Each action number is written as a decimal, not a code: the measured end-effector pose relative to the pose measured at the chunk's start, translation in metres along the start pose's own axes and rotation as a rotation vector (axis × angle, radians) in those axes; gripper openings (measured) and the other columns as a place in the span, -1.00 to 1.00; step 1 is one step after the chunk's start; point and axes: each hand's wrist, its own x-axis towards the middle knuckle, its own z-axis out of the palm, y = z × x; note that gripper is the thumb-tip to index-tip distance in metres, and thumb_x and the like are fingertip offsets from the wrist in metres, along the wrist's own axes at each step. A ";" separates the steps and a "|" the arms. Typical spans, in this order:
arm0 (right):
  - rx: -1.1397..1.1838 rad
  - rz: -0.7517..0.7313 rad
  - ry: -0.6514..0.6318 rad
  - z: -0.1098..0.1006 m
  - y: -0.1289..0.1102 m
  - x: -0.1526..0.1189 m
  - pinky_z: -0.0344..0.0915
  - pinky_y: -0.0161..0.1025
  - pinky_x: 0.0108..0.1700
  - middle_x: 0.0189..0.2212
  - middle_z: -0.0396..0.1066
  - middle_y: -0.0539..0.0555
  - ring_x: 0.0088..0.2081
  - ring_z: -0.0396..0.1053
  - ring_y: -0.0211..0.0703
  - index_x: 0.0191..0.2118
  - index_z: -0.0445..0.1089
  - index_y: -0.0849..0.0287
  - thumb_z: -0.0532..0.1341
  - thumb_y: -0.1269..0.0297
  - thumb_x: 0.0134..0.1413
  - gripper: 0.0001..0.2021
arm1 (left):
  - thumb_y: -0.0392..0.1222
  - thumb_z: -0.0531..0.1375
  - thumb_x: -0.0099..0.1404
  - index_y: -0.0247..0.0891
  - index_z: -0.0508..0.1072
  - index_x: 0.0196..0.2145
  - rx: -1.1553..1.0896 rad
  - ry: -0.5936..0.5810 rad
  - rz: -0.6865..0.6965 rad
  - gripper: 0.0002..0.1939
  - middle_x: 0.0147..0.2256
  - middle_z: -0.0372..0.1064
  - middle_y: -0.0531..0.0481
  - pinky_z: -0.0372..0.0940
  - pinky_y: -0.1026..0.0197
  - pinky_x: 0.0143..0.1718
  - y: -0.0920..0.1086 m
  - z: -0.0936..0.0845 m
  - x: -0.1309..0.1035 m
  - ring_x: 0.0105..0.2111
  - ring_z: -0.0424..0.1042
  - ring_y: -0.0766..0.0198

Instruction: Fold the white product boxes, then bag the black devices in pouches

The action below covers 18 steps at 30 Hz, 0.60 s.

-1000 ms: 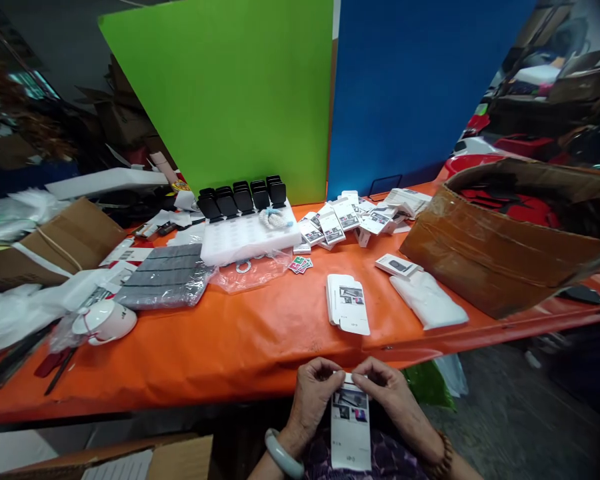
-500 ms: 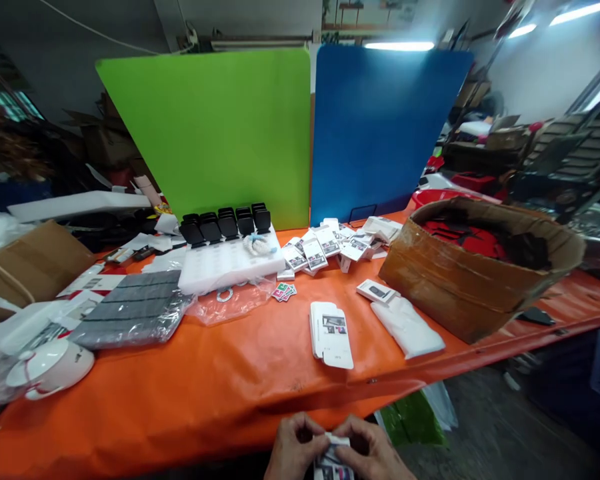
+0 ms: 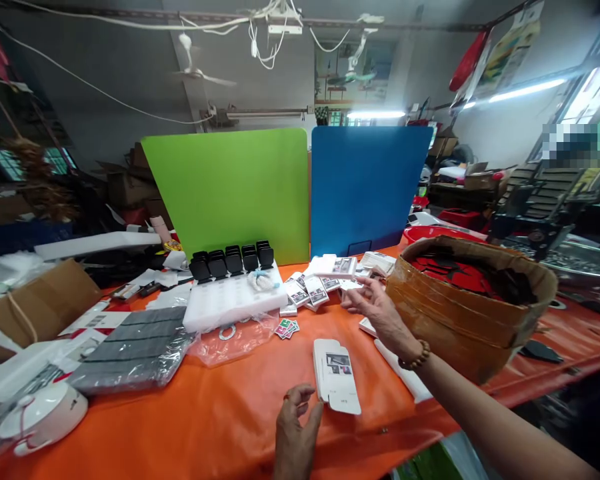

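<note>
My right hand [image 3: 375,308] reaches over the table beside the pile of small white printed boxes [image 3: 314,288], fingers apart and holding nothing. One box [image 3: 336,267] lies on top of the pile, just beyond the fingertips. Near the front edge, my left hand [image 3: 299,417] is raised with thumb and fingers apart. Its fingertips are by the lower left corner of a stack of flat, unfolded white cartons [image 3: 336,377]. A white foam tray [image 3: 235,300] with black stands [image 3: 233,260] and a coiled white cable [image 3: 261,281] sits left of the pile.
An open cardboard box [image 3: 445,327] with red and black pieces stands at the right. Small coloured cards [image 3: 287,328] lie mid-table. Further left are a grey plastic-wrapped package [image 3: 135,350] and a white cap-like object [image 3: 45,417]. Green [image 3: 235,193] and blue [image 3: 365,187] panels stand behind.
The view has tilted up. My hands, earlier together on a small box at the front edge, are apart; the right has moved out to the pile, the left up to the flat cartons.
</note>
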 end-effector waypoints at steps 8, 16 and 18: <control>-0.995 -0.009 -0.491 0.017 0.069 -0.026 0.19 -0.19 -0.13 -0.17 0.40 0.22 -0.17 0.35 -0.06 -0.21 0.34 0.27 0.21 0.41 -0.01 -0.81 | -0.21 0.11 0.18 -0.26 0.47 -0.06 0.347 -0.151 0.178 -0.63 0.14 0.26 -0.29 0.19 -0.10 0.12 -0.015 0.021 0.000 0.12 0.28 -0.04; -1.124 0.126 -0.537 0.023 0.076 -0.021 0.08 -0.30 -0.34 -0.22 0.41 0.24 -0.25 0.33 -0.07 -0.28 0.35 0.32 0.30 0.50 -0.20 -0.75 | -0.18 0.09 0.23 -0.32 0.51 -0.07 0.379 -0.110 0.170 -0.63 0.05 0.37 -0.33 0.24 -0.02 0.09 -0.042 0.034 0.005 0.05 0.37 -0.02; -1.107 0.139 -0.544 0.024 0.074 -0.019 0.04 -0.32 -0.39 -0.26 0.42 0.21 -0.28 0.32 -0.10 -0.29 0.35 0.33 0.32 0.50 -0.24 -0.72 | -0.20 0.09 0.21 -0.32 0.51 -0.07 0.382 -0.118 0.167 -0.63 0.06 0.36 -0.32 0.24 -0.02 0.10 -0.042 0.034 0.003 0.06 0.36 -0.01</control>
